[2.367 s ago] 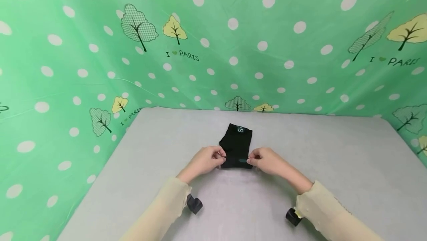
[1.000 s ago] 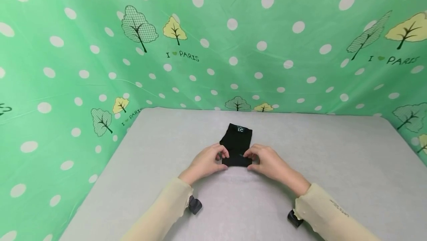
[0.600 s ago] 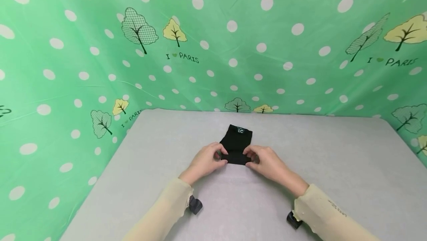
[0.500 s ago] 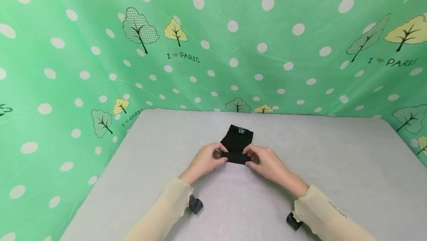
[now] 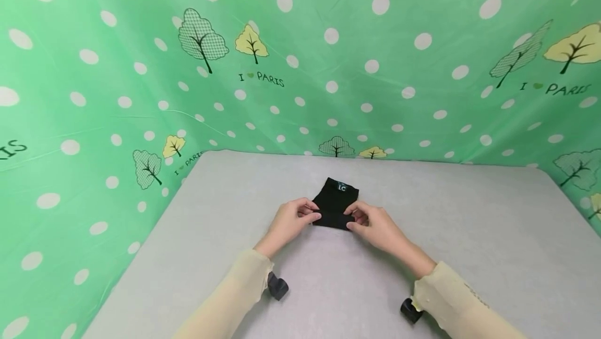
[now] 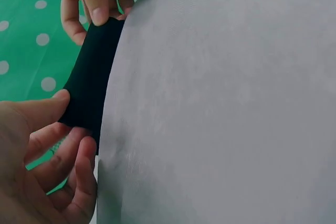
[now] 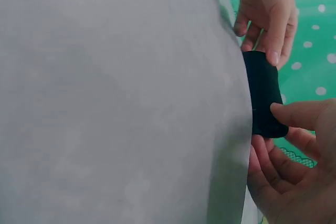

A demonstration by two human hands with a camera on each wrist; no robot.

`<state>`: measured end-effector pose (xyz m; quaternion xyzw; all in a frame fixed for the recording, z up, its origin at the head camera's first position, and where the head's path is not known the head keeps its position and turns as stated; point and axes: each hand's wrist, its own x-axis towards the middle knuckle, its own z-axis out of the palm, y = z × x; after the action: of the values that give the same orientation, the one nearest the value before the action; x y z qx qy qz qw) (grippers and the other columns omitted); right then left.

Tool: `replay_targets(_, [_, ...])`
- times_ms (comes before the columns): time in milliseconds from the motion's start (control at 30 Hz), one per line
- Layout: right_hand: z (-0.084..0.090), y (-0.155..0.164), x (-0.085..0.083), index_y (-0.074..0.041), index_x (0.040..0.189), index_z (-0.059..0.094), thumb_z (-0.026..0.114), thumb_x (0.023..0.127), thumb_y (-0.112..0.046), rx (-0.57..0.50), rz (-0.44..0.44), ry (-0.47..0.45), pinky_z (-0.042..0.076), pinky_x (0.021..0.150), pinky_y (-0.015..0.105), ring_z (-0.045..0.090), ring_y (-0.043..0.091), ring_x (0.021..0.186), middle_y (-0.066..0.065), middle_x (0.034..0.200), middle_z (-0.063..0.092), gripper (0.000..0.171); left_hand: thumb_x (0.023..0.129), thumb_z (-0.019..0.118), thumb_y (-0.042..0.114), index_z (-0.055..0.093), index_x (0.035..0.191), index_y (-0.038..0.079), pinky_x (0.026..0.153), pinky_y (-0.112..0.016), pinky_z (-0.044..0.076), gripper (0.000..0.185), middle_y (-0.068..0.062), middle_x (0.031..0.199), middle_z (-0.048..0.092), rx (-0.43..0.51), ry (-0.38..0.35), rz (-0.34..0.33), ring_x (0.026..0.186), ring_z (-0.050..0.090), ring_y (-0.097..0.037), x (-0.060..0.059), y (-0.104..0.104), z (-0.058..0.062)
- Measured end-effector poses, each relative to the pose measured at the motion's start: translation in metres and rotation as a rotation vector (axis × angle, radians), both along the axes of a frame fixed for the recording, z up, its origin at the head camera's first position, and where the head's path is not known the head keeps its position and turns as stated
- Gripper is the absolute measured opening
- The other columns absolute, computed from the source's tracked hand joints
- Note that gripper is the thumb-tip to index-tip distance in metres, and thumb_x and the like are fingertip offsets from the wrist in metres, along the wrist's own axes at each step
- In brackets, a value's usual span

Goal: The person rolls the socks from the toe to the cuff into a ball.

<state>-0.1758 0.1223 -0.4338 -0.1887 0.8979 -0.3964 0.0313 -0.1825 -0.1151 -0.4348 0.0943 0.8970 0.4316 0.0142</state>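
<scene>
A black sock (image 5: 334,201) lies on the grey table, its "LC" label at the far end. The near end is folded over into a flat band. My left hand (image 5: 292,220) pinches the left end of this band between thumb and fingers. At the right end, my right hand (image 5: 375,222) pinches it the same way. In the left wrist view the dark band (image 6: 94,72) stretches between both hands, thumbs on its upper face. The right wrist view shows the band (image 7: 264,90) held at both ends too. The sock's underside is hidden.
The grey tabletop (image 5: 446,224) spreads around the hands. A green polka-dot cloth (image 5: 300,78) with printed trees hangs behind the table and along its sides. Black wrist devices (image 5: 278,286) sit below the cream sleeves (image 5: 235,287).
The sock's near end has been turned up into a band over the teal mark, so the sock looks shorter. Both hands have shifted slightly away from me, and their fingers have closed again on the band.
</scene>
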Motion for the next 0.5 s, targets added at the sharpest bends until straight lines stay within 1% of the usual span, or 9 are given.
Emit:
replay_targets(167, [0.000, -0.002, -0.007, -0.010, 0.108, 0.063, 0.068, 0.091, -0.009, -0.029, -0.067, -0.064, 0.050, 0.069, 0.028, 0.061, 0.014, 0.077, 0.007, 0.088, 0.068, 0.017, 0.090, 0.073, 0.028, 0.071, 0.095, 0.014, 0.066, -0.024, 0.049, 0.014, -0.001, 0.084, 0.074, -0.053, -0.026, 0.059, 0.075, 0.063, -0.009, -0.007, 0.005, 0.000])
replay_targets(267, [0.001, -0.003, -0.012, -0.010, 0.107, 0.062, 0.067, 0.092, -0.008, -0.015, -0.094, -0.075, 0.047, 0.065, 0.028, 0.058, 0.013, 0.072, 0.008, 0.084, 0.068, 0.016, 0.090, 0.073, 0.030, 0.070, 0.092, 0.013, 0.064, -0.024, 0.046, 0.018, 0.000, 0.081, 0.072, -0.090, -0.036, 0.082, 0.069, 0.058, -0.009, -0.011, 0.009, 0.002])
replay_targets(333, [0.001, -0.003, -0.014, -0.010, 0.105, 0.062, 0.067, 0.092, -0.008, 0.000, -0.108, -0.080, 0.046, 0.063, 0.028, 0.057, 0.013, 0.070, 0.007, 0.083, 0.068, 0.014, 0.090, 0.073, 0.032, 0.070, 0.091, 0.013, 0.064, -0.025, 0.045, 0.019, 0.000, 0.081, 0.071, -0.107, -0.034, 0.093, 0.069, 0.057, -0.010, -0.014, 0.011, 0.003])
replay_targets(433, [0.001, -0.003, -0.018, -0.010, 0.105, 0.064, 0.067, 0.092, -0.010, 0.015, -0.124, -0.090, 0.046, 0.062, 0.028, 0.057, 0.012, 0.068, 0.006, 0.082, 0.069, 0.013, 0.090, 0.073, 0.030, 0.069, 0.093, 0.014, 0.069, -0.027, 0.047, 0.017, -0.001, 0.086, 0.070, -0.115, 0.024, 0.082, 0.075, 0.059, -0.013, -0.017, 0.013, 0.003])
replay_targets(500, [0.001, -0.004, -0.021, -0.009, 0.105, 0.064, 0.067, 0.092, -0.011, 0.017, -0.132, -0.096, 0.046, 0.062, 0.028, 0.058, 0.012, 0.068, 0.006, 0.082, 0.070, 0.013, 0.089, 0.075, 0.026, 0.069, 0.096, 0.015, 0.078, -0.030, 0.046, 0.015, -0.001, 0.094, 0.068, -0.104, 0.081, 0.066, 0.084, 0.061, -0.017, -0.018, 0.013, 0.003])
